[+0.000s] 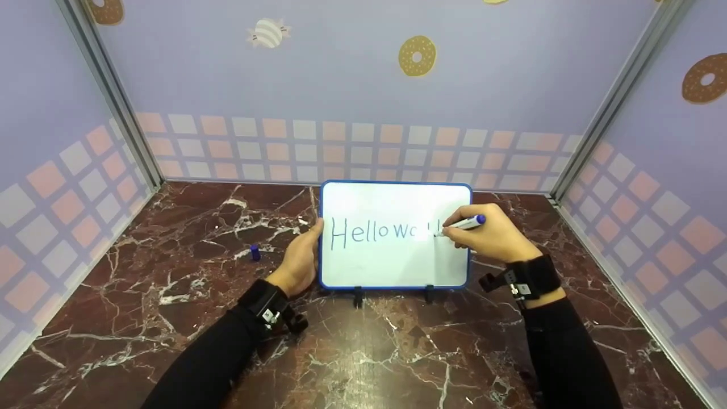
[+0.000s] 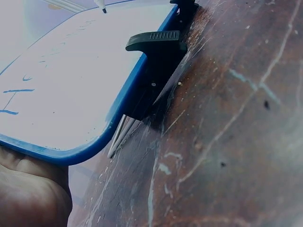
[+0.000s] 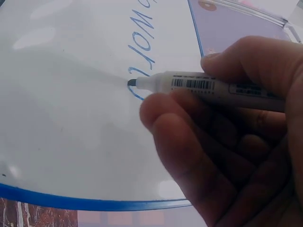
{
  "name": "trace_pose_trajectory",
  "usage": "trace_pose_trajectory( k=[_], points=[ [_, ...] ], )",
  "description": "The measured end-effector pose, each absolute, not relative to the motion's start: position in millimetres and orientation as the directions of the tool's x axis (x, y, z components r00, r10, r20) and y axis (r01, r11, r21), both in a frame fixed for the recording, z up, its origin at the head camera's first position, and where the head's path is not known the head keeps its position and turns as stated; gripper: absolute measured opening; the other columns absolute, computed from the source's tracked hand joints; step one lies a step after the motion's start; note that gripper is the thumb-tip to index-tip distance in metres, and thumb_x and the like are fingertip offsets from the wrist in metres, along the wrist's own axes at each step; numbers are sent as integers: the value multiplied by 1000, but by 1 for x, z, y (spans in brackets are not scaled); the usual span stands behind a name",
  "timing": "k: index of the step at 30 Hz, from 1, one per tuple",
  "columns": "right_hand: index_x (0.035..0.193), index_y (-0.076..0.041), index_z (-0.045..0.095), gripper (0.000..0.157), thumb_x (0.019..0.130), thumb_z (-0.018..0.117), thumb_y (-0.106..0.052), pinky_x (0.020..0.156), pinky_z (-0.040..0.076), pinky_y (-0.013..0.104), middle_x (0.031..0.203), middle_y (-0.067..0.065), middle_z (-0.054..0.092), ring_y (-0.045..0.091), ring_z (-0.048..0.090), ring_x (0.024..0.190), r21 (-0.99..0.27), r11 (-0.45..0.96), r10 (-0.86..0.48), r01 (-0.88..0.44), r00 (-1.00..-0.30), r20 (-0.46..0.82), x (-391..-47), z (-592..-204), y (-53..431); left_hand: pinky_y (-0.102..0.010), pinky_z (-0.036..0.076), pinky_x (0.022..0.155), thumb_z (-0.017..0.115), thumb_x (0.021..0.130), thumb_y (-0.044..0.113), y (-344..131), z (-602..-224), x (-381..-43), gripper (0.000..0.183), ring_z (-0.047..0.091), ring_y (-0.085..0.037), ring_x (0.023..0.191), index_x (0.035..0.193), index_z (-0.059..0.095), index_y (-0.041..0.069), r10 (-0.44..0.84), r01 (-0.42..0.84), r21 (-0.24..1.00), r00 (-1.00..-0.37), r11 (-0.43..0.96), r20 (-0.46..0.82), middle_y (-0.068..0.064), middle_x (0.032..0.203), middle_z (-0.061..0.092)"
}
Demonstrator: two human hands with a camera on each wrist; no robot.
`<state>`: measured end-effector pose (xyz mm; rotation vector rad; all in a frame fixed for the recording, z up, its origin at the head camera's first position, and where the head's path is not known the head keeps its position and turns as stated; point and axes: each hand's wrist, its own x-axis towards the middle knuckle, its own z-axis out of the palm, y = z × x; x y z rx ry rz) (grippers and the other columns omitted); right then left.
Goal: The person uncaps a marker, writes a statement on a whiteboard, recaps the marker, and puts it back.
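Note:
A whiteboard (image 1: 392, 261) with a blue frame stands tilted on a stand with black clips (image 2: 154, 42). Blue handwriting (image 1: 363, 232) runs across it, reading "Hello" and then "Worl" with a curved stroke after it in the right wrist view. My right hand (image 1: 488, 230) pinches a white marker (image 3: 189, 87) with a blue end, its dark tip right at that curved stroke. At the board's left edge, my left hand (image 1: 300, 258) holds the frame, thumb along the side and the other fingers mostly hidden behind. Its palm shows under the frame in the left wrist view.
A small blue marker cap (image 1: 255, 253) lies on the dark red marbled table (image 1: 187, 318), left of my left hand. Behind the board rises a lilac wall (image 1: 341, 85) with a checked band, and side walls close in at left and right.

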<state>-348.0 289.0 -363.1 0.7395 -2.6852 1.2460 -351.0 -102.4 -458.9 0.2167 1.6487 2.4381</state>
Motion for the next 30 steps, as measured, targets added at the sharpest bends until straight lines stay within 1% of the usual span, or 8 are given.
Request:
trace_pose_trajectory(
  k=[6,11,13,20,24,27,30],
  points=[
    [106,-12,86,7,103,83,-17,67,65,31,99,6,83,24,80,76,-680,545,-384,-490,-867,317,-348,-363,288,-50,65,92,43,121,48,-102,-459,-351,56,77,-32,112,151,62,5,238,-85,923,-971,-374,8,-16,132,76],
    [107,-10,85,7,102,83,-15,66,65,29,96,10,83,24,79,74,-679,542,-366,-496,-866,340,-348,-363,288,-51,65,93,43,120,49,-102,-459,-351,56,77,-32,112,152,62,6,243,-82,925,-970,-371,11,-16,133,76],
    [107,-9,85,8,103,83,-15,66,65,29,95,11,83,23,80,75,-677,542,-361,-497,-866,347,-348,-363,287,-51,65,93,43,120,49,-102,-459,-350,56,76,-32,113,152,62,6,245,-80,925,-969,-371,14,-16,133,76],
    [107,-8,85,9,103,84,-16,66,67,30,99,9,83,24,80,75,-679,535,-348,-502,-864,364,-349,-363,288,-51,65,93,43,121,49,-103,-459,-350,56,75,-33,115,153,62,6,249,-82,924,-968,-373,14,-16,135,75],
    [107,-10,85,8,103,83,-16,63,66,32,95,9,83,24,80,75,-674,547,-343,-496,-868,360,-348,-362,289,-50,65,93,42,120,51,-103,-459,-350,58,75,-32,116,153,61,6,252,-78,928,-967,-363,18,-16,135,75],
    [106,-10,85,7,103,82,-16,63,66,31,93,9,83,24,79,75,-660,558,-348,-503,-864,364,-348,-361,290,-50,64,93,41,120,52,-103,-459,-350,59,75,-33,117,153,61,7,258,-75,931,-966,-358,22,-16,135,75],
    [106,-9,85,6,103,82,-14,66,66,30,95,8,83,24,79,75,-648,561,-358,-515,-857,371,-348,-360,290,-51,64,94,40,121,52,-103,-459,-350,59,75,-33,117,153,60,7,261,-76,931,-965,-357,22,-17,135,75]
  ],
)
